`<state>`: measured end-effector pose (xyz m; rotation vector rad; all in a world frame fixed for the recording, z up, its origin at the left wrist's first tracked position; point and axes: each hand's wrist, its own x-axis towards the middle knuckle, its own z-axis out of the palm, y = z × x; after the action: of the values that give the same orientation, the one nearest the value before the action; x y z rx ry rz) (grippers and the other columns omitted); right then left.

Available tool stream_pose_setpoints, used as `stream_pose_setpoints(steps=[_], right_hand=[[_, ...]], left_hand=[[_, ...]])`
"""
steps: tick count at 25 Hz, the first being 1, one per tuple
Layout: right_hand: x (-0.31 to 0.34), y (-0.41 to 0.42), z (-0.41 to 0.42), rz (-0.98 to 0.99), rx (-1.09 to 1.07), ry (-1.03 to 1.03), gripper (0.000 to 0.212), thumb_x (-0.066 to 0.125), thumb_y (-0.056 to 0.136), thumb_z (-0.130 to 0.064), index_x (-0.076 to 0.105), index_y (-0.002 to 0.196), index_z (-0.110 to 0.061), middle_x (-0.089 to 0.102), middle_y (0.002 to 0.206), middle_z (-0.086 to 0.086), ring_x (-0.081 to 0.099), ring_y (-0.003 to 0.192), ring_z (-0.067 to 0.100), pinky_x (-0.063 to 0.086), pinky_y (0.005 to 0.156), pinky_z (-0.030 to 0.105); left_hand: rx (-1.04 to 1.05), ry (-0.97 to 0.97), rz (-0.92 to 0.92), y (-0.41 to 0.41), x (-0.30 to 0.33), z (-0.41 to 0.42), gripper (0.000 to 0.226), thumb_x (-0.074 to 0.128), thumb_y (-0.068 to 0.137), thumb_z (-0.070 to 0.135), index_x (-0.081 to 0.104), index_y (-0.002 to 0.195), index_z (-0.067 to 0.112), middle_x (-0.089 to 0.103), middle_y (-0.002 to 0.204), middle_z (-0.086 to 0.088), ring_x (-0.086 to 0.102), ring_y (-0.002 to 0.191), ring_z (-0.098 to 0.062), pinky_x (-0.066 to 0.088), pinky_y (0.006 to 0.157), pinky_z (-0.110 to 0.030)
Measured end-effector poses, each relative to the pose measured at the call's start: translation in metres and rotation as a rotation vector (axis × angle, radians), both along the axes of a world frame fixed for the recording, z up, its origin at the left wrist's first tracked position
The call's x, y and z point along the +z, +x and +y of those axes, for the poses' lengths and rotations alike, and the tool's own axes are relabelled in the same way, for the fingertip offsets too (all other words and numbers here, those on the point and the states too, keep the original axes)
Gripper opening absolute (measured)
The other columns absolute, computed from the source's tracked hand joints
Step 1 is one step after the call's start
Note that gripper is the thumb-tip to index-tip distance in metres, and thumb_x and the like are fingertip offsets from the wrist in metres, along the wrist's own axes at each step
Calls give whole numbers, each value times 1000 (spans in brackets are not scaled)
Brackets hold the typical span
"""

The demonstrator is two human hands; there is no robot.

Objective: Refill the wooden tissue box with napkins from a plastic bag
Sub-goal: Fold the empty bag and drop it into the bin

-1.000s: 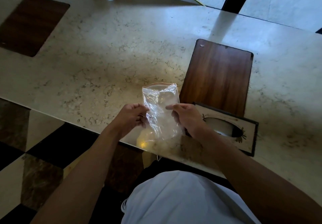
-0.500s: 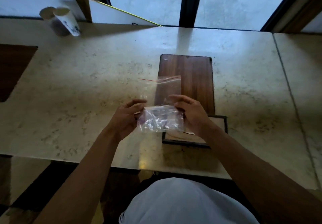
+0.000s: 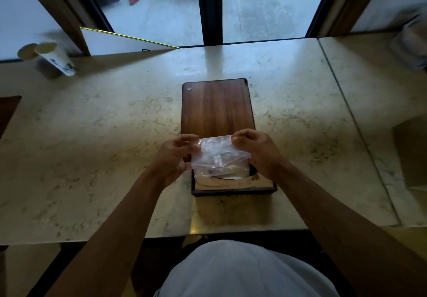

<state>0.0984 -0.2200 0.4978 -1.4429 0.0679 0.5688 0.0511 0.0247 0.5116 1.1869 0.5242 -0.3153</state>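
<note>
a white paper cup (image 3: 56, 59) lies tipped over at the far left of the pale marble desk (image 3: 104, 134). near the middle, the left hand (image 3: 174, 158) pinches the left edge of a crumpled clear plastic bag (image 3: 219, 155), held folded over the dark wooden tissue box (image 3: 233, 186). a brown wooden board (image 3: 216, 107) lies just behind. the right hand (image 3: 258, 152) pinches the bag's right edge.

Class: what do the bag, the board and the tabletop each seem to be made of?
Bag: thin clear plastic; see-through and crinkled.
Board: probably wood or veneer; dark streaky grain, smooth sheen.
Tabletop: likely polished marble or similar stone; pale, veined, reflective.
</note>
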Motion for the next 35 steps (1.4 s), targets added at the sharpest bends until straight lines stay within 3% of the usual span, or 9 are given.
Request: stream_pose_setpoints(steps=[3, 6, 8, 11, 13, 18, 25, 29, 35], right_hand=[[3, -2, -14, -25, -32, 52, 32, 78, 83, -10, 73, 108, -28, 73, 113, 8, 76, 93, 28, 62, 71, 37], [4, -4, -29, -43, -82, 45, 56, 78, 81, -5, 63, 123, -39, 68, 121, 8, 73, 101, 26, 64, 75, 41], [4, -6, -38, -36, -138, 9, 61, 78, 81, -2, 59, 132, -31, 69, 120, 11, 72, 102, 25, 64, 76, 39], [4, -12, -55, 64, -275, 87, 44, 72, 87, 3, 63, 129, -7, 72, 109, 18, 71, 92, 29, 63, 79, 44], [8, -20, -65, 137, -322, 176, 29, 66, 93, -2, 65, 121, 3, 73, 101, 17, 72, 83, 27, 62, 68, 38], [8, -60, -104, 143, -527, 89, 5, 68, 93, -7, 73, 95, -7, 78, 87, 6, 75, 76, 19, 64, 70, 36], [2, -155, -157, 172, -931, 12, 12, 72, 89, -2, 72, 100, -4, 67, 83, 11, 63, 63, 17, 61, 68, 28], [1, -207, -190, 192, -1140, -23, 11, 72, 89, -1, 72, 99, -4, 67, 76, 11, 62, 56, 13, 55, 53, 20], [-21, -298, -262, 241, -1345, 52, 9, 69, 92, -3, 70, 101, 0, 68, 66, 5, 62, 54, 13, 55, 58, 26]], left_hand=[[-69, -108, 32, 2, 1, -13, 60, 79, 78, 1, 59, 134, 11, 60, 132, -23, 64, 116, -46, 56, 91, -59], [-238, -146, 133, 0, 1, -29, 51, 78, 83, 16, 61, 129, 3, 67, 127, -25, 66, 117, -42, 57, 94, -50], [-259, -52, 129, 2, -3, -39, 39, 79, 82, 15, 70, 116, 0, 72, 119, -22, 70, 110, -37, 60, 86, -43], [-268, 71, 78, 17, -8, -53, 17, 81, 77, 13, 78, 92, 5, 76, 106, -20, 75, 99, -32, 61, 76, -36], [-296, 127, 55, 31, -8, -62, 13, 82, 76, 14, 79, 87, 8, 75, 101, -17, 76, 91, -29, 60, 69, -32], [-581, 180, -47, 63, -5, -111, 7, 75, 84, 8, 79, 90, 7, 77, 99, -14, 75, 88, -26, 60, 69, -31], [-838, 188, -59, 55, -9, -225, 5, 70, 86, -5, 71, 91, -4, 74, 70, -8, 72, 59, -18, 61, 55, -29], [-1044, 144, -78, 28, -15, -282, 5, 71, 87, -4, 70, 88, 0, 74, 73, -10, 72, 63, -21, 63, 62, -35], [-1244, 256, -154, -31, -24, -383, 7, 73, 83, -7, 72, 86, -1, 75, 78, -18, 71, 67, -29, 63, 66, -38]])
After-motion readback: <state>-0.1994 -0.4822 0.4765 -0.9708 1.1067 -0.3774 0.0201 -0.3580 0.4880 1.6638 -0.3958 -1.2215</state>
